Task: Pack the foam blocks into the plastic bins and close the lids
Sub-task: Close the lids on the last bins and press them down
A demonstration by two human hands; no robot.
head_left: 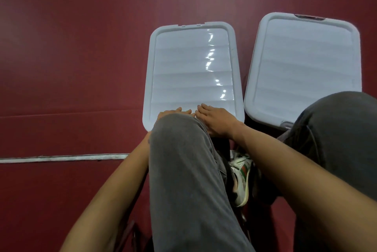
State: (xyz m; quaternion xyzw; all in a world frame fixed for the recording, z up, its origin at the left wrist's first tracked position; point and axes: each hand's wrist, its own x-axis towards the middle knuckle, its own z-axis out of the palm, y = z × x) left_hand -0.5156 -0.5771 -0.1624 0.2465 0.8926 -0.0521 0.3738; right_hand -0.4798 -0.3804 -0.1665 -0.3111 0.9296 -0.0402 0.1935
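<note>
Fingers of the right hand lie straight and flat on the near edge of a pale lid, the grip released, pressing rather than holding. The left hand rests on the same edge just beside it, fingertips nearly touching those of the right. Its visible fingers are also straight, though the left knee, in grey trousers, hides most of that hand. This lid sits squarely on its bin, with glare running down its right side and faint crosswise bands showing across it. Whether those bands are foam blocks underneath I cannot tell. Just to the right, apart by a narrow gap, stands a second bin with its lid on; the right knee covers its near corner. Between the legs shows a white shoe with a green and red stripe. Both bins stand on a dark red floor, crossed at the left by a pale strip.
</note>
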